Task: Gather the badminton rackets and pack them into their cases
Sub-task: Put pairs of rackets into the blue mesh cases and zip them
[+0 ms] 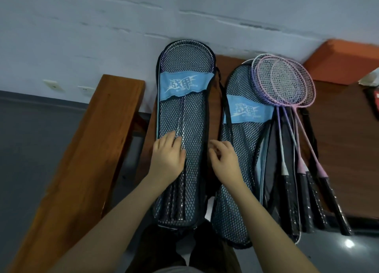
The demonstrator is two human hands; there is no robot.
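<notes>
Two black mesh racket cases with light-blue bands lie side by side on a wooden table. The left case (184,108) holds rackets, whose frames and handles show through the mesh. My left hand (169,156) rests flat on its middle with straight fingers. The right case (240,141) lies open along its right side. Several pink and purple rackets (287,88) lie fanned over that open flap, their black handles pointing toward me. My right hand (223,160) hovers at the gap between the two cases, fingers loosely curled; whether it pinches the left case's edge is unclear.
A wooden bench (86,149) runs along the left of the table. An orange block (340,61) sits at the far right by the wall. A red and black object (375,102) is at the right edge. My legs show below the table's front edge.
</notes>
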